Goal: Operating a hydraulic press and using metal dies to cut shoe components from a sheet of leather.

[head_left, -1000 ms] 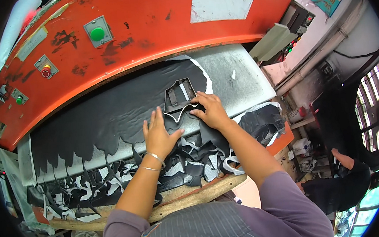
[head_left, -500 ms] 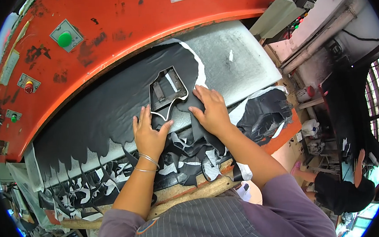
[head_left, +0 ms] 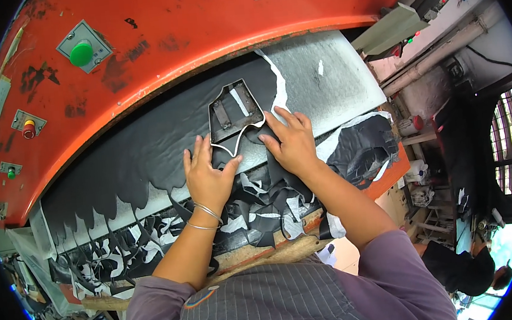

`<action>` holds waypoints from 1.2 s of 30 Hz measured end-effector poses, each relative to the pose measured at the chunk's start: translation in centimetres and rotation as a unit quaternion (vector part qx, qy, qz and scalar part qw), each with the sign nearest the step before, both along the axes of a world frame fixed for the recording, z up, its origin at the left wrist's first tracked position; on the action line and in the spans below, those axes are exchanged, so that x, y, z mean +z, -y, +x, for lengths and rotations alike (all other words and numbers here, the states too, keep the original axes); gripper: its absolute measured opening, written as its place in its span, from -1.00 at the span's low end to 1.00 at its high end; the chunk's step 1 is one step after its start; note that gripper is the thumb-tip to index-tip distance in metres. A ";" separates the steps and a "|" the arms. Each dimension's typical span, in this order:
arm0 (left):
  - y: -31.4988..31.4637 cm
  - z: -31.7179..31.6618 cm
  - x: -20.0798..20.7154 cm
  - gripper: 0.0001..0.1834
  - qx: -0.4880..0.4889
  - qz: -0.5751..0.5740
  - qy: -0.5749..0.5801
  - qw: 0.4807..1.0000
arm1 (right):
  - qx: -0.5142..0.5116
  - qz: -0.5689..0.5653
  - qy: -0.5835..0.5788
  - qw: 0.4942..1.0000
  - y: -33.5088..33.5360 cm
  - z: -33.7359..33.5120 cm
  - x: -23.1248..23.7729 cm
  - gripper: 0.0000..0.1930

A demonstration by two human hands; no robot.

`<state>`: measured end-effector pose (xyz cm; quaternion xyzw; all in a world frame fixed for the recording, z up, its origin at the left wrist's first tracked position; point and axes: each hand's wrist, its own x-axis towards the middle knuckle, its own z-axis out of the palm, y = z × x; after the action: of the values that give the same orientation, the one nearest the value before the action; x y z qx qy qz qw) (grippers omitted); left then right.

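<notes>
A metal cutting die (head_left: 221,116) with a curved, pointed near edge rests on a large black sheet of leather-like material (head_left: 129,152). The sheet covers much of a pale cutting board (head_left: 327,76) and has a ragged near edge. My left hand (head_left: 208,177) lies at the die's lower left corner, fingers stretched out over the sheet. On the other side of the die, my right hand (head_left: 292,142) is spread over the sheet near its white-edged right end, fingertips beside the die. Neither hand grips anything that shows.
An orange-red press beam (head_left: 156,41) with a green push button (head_left: 81,54) arches over the board's far side. Black and white offcuts (head_left: 266,207) pile along the near edge, above a wooden rail (head_left: 264,261). Folded black material (head_left: 363,148) lies at right. Another person (head_left: 460,267) is at far right.
The view has shifted, so the press and board sit slightly differently. Both hands stay beside the die, fingers still spread. The other person at right has moved lower in the picture.
</notes>
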<state>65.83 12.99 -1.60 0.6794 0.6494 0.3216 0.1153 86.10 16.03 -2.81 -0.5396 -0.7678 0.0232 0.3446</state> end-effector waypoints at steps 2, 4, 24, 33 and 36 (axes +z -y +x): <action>0.2 -0.2 0.0 -0.20 0.005 0.006 -0.016 1.000 | 0.003 0.010 -0.001 1.000 0.1 -0.2 -0.1 -0.52; 0.5 -0.3 0.2 -0.18 0.002 0.012 -0.014 1.000 | 0.010 -0.001 0.012 1.000 0.2 -0.3 0.2 -0.47; 9.7 -44.8 18.6 -0.03 0.399 0.412 0.186 0.798 | 0.098 0.089 -0.151 0.980 6.1 -20.5 21.3 -0.60; 21.0 -28.3 11.4 -0.74 0.085 0.126 0.074 0.986 | 0.199 -0.234 0.121 0.944 17.3 -17.0 14.6 -0.47; 25.7 -21.3 8.7 -0.81 -0.116 0.032 0.031 0.992 | 0.238 -0.202 0.197 0.929 22.8 -15.2 11.5 -0.48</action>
<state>44.55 -12.76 7.06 0.7431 0.5518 0.3476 0.1497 70.92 -6.77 8.68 -0.3928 -0.9052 0.1528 0.0546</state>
